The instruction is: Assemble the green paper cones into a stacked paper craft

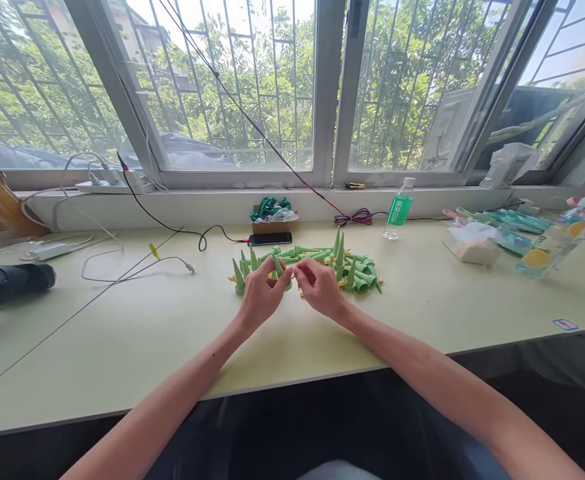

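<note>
Arms stretch forward. Left hand, at the green pile's near side, clamps fingers on a tilted cone; right hand, likewise pile-side, pinches fingertips, contents hidden.

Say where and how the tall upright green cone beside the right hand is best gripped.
Probably pinch the tall green cone around its mid-body, coming down from above: it stands tip up and tapers, so the narrow tip offers less hold, while green pieces lying to its right crowd that side.
</note>
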Demonstrator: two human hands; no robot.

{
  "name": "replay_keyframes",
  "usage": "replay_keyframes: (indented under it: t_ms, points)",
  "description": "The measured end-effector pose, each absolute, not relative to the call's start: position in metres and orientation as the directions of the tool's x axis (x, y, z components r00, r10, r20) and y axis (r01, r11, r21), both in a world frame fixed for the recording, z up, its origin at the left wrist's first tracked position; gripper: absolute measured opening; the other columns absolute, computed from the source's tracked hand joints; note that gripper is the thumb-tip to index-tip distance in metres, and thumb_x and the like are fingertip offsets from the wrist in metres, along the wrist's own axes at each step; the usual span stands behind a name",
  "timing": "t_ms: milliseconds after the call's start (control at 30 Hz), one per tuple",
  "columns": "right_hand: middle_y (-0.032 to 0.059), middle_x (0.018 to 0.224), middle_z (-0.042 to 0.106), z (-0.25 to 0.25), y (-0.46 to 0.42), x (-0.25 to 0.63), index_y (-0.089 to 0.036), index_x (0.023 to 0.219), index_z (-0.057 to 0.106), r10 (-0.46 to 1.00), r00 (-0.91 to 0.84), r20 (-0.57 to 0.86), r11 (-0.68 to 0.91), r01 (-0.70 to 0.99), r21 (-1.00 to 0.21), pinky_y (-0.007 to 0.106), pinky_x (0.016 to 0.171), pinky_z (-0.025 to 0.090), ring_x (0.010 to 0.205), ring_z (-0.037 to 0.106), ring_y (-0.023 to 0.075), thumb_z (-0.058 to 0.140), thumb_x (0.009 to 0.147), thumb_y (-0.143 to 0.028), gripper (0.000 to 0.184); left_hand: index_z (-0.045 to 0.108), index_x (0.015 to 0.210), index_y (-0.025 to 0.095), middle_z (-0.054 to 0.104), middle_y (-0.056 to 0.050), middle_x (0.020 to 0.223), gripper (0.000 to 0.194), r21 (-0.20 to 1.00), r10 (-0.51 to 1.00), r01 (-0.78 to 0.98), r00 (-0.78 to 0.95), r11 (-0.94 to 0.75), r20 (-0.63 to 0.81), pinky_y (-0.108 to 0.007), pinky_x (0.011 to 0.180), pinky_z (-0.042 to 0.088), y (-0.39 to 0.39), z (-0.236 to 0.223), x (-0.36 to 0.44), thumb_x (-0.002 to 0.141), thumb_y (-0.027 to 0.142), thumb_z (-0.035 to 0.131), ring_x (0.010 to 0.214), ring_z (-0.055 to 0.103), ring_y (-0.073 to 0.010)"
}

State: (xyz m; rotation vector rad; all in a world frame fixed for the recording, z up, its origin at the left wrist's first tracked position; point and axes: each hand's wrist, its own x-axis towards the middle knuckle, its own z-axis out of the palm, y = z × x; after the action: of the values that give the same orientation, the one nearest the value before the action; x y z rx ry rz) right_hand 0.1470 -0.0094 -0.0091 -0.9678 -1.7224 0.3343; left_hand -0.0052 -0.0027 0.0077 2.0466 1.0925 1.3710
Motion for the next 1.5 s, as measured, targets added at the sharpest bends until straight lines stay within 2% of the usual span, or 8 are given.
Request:
replay_keyframes:
  t_ms: [233,567,833,1167,1500]
  points:
    - [-0.0021,0.061,0.055,-0.0091,-0.0086,0.1477,-0.02,0.084,0.055,0.74,-0.094,0.667,0.631,0.44,-0.638,0.024,0.053,0.037,0.052,0.05,0.0117,0.045,0.093,-0.033,0.019,0.05,0.084,0.02,0.039,0.008,0.049,0.017,0.696,0.79,0.375,0.254,-0.612,0.558,-0.018,0.036,0.026,-0.0034,0.0066,-0.0063,0.087,0.035,0.058,0.034,0.038,-0.0064]
    - [-0.0022,0.061,0.056,-0.0089,-0.0074,0.1482,-0.019,0.084,0.056,0.722,-0.093,0.686,0.645,0.448,-0.619,0.023,0.053,0.037,0.052,0.049,0.0115,0.045,0.093,-0.03,0.017,0.053,0.085,0.02,0.047,0.007,0.047,0.012,0.686,0.785,0.382,0.291,-0.62,0.547,-0.02,0.039,0.037,-0.0047,0.0071,-0.0047,0.087,0.031,0.057,0.034,0.044,-0.0084]
    - [-0.0021,0.061,0.055,-0.0075,-0.0089,0.1479,-0.019,0.083,0.056,0.719,-0.099,0.688,0.648,0.453,-0.612,0.023,0.054,0.037,0.052,0.049,0.0115,0.045,0.093,-0.03,0.018,0.055,0.083,0.02,0.044,0.008,0.044,0.013,0.669,0.778,0.399,0.28,-0.627,0.563,-0.02,0.037,0.033,-0.0023,0.0062,-0.0051,0.088,0.032,0.057,0.031,0.042,-0.008]
    - [-0.0036,0.059,0.051,-0.0065,-0.0085,0.1487,-0.019,0.081,0.055,0.725,-0.104,0.681,0.645,0.45,-0.618,0.023,0.053,0.035,0.051,0.045,0.0106,0.046,0.092,-0.03,0.018,0.055,0.084,0.02,0.045,0.009,0.042,0.018,0.725,0.816,0.375,0.274,-0.577,0.508,-0.018,0.034,0.034,-0.0088,0.0118,-0.0036,0.089,0.037,0.056,0.029,0.046,-0.0089]
    - [-0.003,0.059,0.052,-0.0067,-0.0082,0.1499,-0.02,0.081,0.056,0.744,-0.118,0.658,0.627,0.464,-0.625,0.023,0.053,0.035,0.051,0.045,0.0116,0.046,0.092,-0.031,0.018,0.054,0.083,0.021,0.044,0.009,0.041,0.021,0.725,0.803,0.346,0.299,-0.595,0.516,-0.019,0.033,0.033,-0.0078,0.0106,-0.004,0.088,0.041,0.058,0.028,0.046,-0.0092]
